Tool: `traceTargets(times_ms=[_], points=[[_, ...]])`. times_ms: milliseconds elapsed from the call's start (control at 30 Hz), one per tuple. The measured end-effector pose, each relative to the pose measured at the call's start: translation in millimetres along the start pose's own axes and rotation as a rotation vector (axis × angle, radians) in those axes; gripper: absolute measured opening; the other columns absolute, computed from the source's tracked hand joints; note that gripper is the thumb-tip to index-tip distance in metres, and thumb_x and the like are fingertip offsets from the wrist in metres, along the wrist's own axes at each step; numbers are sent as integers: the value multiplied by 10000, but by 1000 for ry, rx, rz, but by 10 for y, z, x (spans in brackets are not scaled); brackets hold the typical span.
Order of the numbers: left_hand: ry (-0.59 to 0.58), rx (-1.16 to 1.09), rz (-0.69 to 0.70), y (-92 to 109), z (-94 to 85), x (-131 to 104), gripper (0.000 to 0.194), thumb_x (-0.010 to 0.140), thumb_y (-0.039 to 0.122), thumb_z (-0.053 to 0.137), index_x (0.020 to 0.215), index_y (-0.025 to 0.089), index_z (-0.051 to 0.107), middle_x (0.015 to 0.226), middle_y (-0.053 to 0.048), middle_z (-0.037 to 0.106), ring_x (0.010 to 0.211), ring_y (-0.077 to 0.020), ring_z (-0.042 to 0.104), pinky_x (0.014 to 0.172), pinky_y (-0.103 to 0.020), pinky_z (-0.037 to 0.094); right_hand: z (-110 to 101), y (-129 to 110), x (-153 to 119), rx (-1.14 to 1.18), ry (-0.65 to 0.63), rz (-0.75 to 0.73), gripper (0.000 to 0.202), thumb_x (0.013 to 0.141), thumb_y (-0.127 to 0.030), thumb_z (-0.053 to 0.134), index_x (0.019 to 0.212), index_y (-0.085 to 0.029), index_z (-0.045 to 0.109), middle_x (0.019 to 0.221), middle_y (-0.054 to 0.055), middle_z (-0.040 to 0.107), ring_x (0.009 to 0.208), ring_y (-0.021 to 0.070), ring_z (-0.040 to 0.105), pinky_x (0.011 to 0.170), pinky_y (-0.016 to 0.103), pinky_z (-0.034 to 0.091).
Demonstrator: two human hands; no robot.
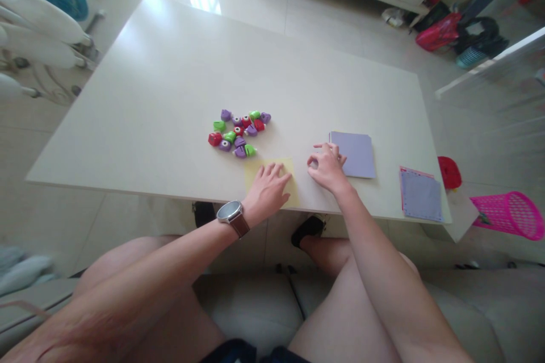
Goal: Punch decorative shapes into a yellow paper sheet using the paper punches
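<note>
The left hand [269,186] lies with fingers spread on 1 yellow sheet [252,172] at the near edge of 1 white table [298,85]. The right hand [328,169], fingers curled, overlaps the left side of 1 lavender paper pile [358,156]; whether it pinches anything I cannot tell. Farther left sit perhaps 15 small toys [238,131]; near right, 1 second paper pile [421,195].

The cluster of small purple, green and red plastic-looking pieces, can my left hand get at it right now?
Probably yes: your left hand, over the square yellow paper, is just on the near side of the cluster, and nothing visible stands between them.
</note>
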State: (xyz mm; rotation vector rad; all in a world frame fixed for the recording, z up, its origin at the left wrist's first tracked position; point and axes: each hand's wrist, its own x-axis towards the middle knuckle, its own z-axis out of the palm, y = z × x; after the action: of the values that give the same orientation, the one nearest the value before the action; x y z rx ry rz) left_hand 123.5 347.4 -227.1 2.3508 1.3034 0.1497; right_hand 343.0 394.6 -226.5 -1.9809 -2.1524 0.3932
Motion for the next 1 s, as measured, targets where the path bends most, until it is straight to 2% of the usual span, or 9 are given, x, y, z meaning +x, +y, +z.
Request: traceTargets(times_ms=[100, 167, 333, 433, 567, 733, 1000], points=[[2, 3, 1, -3, 3, 2, 466, 936, 324, 679, 1382, 194, 643, 1543, -184, 506, 1459, -367, 424, 1217, -558, 359, 9, -16, -1, 13, 19, 20, 333, 762, -140, 624, 1039, -257, 766, 1472, 126, 571, 1405, 405, 369, 1034, 641, 358], [4, 4, 2, -1, 0, 3, 466, 935, 323, 679, 1381, 190, 645, 1540, -186, 507, 1452, -370, 429, 1215, -557, 362, 9, -30, 2, 8, 28, 33, 373, 768, -139, 617, 1095, -251, 755, 1475, 133, 572, 1406, 408, 375, 1039, 639, 363], [19, -5, 4, 8, -26, 10, 426, 942, 318, 666, 1347, 188, 667, 1508, -170, 536, 1410, -356, 462, 1200, -520, 388, -18, -9, 25, -15, 91, 99, 301, 804, -155, 612, 1071, -232, 725, 1359, 157, 628, 1312, 400, 466, 1022, 597, 416], [33, -15, 3, -16, -47, 38, 405, 943, 280, 653, 1337, 188, 667, 1519, -160, 531, 1386, -335, 472, 1170, -482, 414, -34, 60, 54, 12, 118, 146, 246, 847, -177, 602, 1069, -191, 708, 1185, 163, 681, 1125, 337, 585, 975, 499, 481], [60, -19, -75, -146, -81, 134, 373, 971, 244, 597, 1340, 205, 642, 1489, -150, 542, 1346, -336, 478, 1049, -487, 467, -40, 124, 84, 106, 73, 144, 112, 876, -174, 619, 950, -184, 702, 1021, 115, 720, 903, 244, 659, 888, 387, 530], [35, 2, -148, -316, -123, 243, 304, 949, 236, 644, 1248, 181, 644, 1356, -165, 569, 1234, -341, 508, 963, -476, 447, -63, 63, 89, 257, 16, 102, 53, 883, -171, 673, 895, -184, 723, 1003, 98, 757, 867, 216, 708, 844, 349, 562], [2, -12, -173, -311, -154, 240, 352, 930, 233, 691, 1265, 175, 601, 1254, -157, 585, 1196, -333, 508, 957, -462, 396, -156, -100, 62, 393, -109, 136, 41, 852, -185, 778, 820, -206, 763, 944, 57, 806, 810, 197, 737, 821, 326, 577]])
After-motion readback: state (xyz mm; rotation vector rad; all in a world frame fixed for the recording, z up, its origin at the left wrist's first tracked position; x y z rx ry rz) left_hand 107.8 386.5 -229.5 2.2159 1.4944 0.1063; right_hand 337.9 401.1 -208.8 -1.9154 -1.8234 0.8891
